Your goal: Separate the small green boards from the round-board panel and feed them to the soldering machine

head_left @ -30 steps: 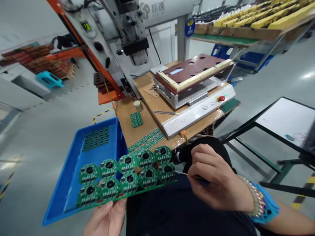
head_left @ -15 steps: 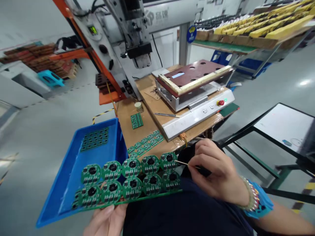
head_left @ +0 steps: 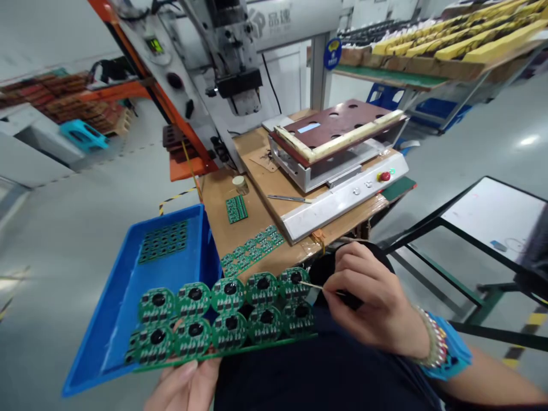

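Note:
A green circuit board panel with two rows of round boards, each with a black blob, is held up over my lap. At its lower left edge my left hand grips it, thumb in front and the other fingers partly hidden beneath. My right hand pinches a thin wooden stick, whose tip meets the top right round board near its black blob. Beyond the held panel, another panel lies on the brown table, with a smaller green board farther back.
A blue bin at the left holds another board panel. Behind the table edge stands a machine with a brown perforated plate and a red button. Tweezers and a small round jar rest nearby. A white-topped stand is at right.
My right hand has shifted slightly left, and the stick's tip is now closer to the black blob on the top right round board. My left hand still holds the panel.

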Demonstrator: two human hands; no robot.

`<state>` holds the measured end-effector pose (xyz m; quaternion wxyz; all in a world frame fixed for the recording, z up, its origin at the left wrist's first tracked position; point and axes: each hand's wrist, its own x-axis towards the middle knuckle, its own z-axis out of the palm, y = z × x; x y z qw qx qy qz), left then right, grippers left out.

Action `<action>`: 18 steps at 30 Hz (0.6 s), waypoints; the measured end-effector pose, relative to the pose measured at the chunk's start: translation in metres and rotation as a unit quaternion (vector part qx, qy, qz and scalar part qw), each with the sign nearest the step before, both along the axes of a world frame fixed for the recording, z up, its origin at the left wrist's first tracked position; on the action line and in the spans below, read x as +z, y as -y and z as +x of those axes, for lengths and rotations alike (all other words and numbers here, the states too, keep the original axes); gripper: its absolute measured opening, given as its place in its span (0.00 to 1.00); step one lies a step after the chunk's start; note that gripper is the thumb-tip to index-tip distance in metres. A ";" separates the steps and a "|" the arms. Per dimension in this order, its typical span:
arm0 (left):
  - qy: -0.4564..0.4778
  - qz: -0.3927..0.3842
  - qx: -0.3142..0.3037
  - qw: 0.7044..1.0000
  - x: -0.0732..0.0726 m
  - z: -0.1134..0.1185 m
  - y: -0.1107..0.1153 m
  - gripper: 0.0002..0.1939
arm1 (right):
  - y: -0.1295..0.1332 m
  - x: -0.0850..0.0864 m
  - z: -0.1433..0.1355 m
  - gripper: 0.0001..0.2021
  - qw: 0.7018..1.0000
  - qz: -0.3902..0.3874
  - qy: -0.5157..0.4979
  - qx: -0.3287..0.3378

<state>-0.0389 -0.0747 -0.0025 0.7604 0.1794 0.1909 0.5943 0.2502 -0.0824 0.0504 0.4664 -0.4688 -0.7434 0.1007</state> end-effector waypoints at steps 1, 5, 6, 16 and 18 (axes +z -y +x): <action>-0.001 0.000 -0.004 1.000 0.000 0.000 0.000 0.40 | 0.000 0.000 0.000 0.06 1.000 0.000 0.000 -0.002; 0.006 0.009 -0.016 1.000 0.002 0.000 -0.002 0.41 | 0.002 0.000 0.002 0.06 1.000 -0.003 0.000 -0.009; 0.011 0.012 -0.021 1.000 0.002 0.000 -0.003 0.41 | 0.002 0.000 0.003 0.06 1.000 -0.004 -0.001 -0.011; 0.005 0.004 -0.014 1.000 0.004 0.004 0.001 0.41 | 0.004 0.004 0.004 0.06 1.000 0.005 -0.005 -0.020; 0.003 0.002 -0.020 1.000 0.004 0.004 0.002 0.41 | 0.003 0.005 0.002 0.07 1.000 0.010 -0.005 -0.011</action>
